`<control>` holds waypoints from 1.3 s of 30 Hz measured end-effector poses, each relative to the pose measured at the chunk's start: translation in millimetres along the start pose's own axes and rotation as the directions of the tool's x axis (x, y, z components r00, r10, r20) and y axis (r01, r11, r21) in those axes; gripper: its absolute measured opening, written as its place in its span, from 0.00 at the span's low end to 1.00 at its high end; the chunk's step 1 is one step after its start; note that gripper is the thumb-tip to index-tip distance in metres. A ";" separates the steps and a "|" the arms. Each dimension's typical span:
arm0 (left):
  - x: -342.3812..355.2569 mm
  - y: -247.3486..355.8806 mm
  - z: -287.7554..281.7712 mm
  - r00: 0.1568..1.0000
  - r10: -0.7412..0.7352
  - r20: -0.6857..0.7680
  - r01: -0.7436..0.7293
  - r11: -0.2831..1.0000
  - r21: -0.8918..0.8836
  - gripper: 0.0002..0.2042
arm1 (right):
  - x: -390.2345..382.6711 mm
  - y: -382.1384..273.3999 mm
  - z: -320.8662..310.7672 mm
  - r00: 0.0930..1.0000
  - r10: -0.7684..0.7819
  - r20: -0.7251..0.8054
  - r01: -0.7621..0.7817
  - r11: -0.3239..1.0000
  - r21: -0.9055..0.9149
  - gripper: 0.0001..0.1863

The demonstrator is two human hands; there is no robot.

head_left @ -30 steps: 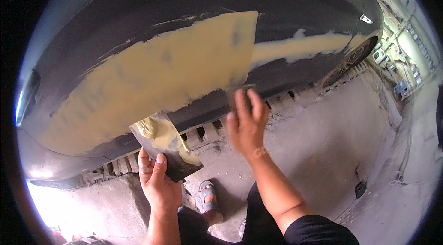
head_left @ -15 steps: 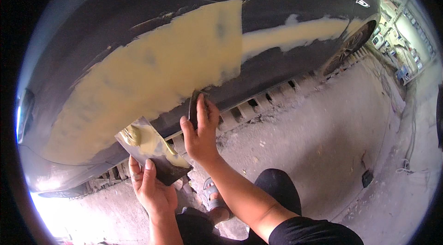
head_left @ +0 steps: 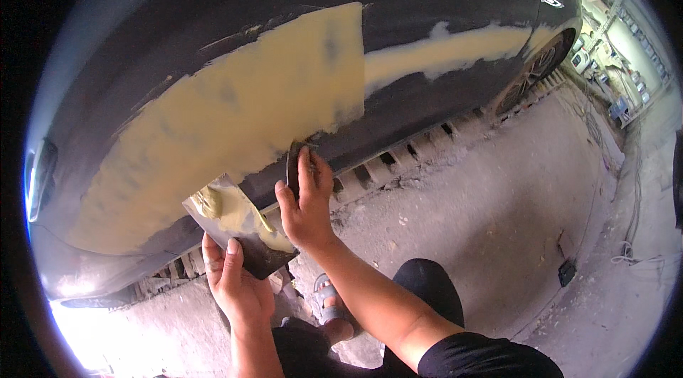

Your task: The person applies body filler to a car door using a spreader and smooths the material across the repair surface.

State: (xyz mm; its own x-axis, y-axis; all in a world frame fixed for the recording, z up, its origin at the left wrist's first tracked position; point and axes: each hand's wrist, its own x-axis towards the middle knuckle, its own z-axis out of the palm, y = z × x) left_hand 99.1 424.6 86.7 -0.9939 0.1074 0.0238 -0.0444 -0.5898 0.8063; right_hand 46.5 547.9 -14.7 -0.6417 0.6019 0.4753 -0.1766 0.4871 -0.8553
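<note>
Yellow body filler (head_left: 249, 86) covers a wide patch on the side of a dark car (head_left: 441, 108), with a narrower strip running right. My left hand (head_left: 238, 289) grips the near edge of a flat filler board (head_left: 267, 257), thumb on top. A lump of yellow putty (head_left: 207, 201) sits on the board's far left corner, and more is smeared across it. My right hand (head_left: 309, 204) pinches a thin dark spreader (head_left: 293, 164) at the lower edge of the patch. Whether the spreader's edge touches the panel is hard to tell.
A slotted drain grating (head_left: 388, 159) runs along the floor under the car. The car's wheel (head_left: 533, 79) is at the far right. My sandalled foot (head_left: 329, 300) and bent knee (head_left: 429, 285) are close below my arms. Cables (head_left: 629, 236) lie on the right.
The whole view has shifted slightly, with the car moving a little left in it. Both hands keep nearly the same places and grips; the board has turned very slightly.
</note>
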 end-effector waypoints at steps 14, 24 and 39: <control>-1.2 -24.7 7.9 0.996 0.080 0.041 -0.084 0.992 0.095 0.21 | 16.7 -43.2 -154.3 0.843 -0.325 0.428 0.399 0.912 -0.093 0.26; -0.9 -23.9 9.3 0.938 0.345 0.043 -0.336 0.866 0.370 0.19 | 38.1 -21.3 -163.4 0.876 -0.280 0.393 0.407 0.866 -0.290 0.22; -3.5 -21.8 6.9 0.965 0.260 0.044 -0.258 0.902 0.346 0.19 | 158.0 -75.7 -155.4 0.927 -0.328 0.183 0.352 0.586 -0.730 0.27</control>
State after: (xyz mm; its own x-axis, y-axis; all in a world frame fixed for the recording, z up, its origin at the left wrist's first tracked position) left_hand 104.3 442.6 73.2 -0.9660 -0.0147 0.2582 0.2517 -0.2823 0.9257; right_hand 74.5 704.4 157.2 -0.6736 0.2821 0.6832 0.2157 0.9591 -0.1834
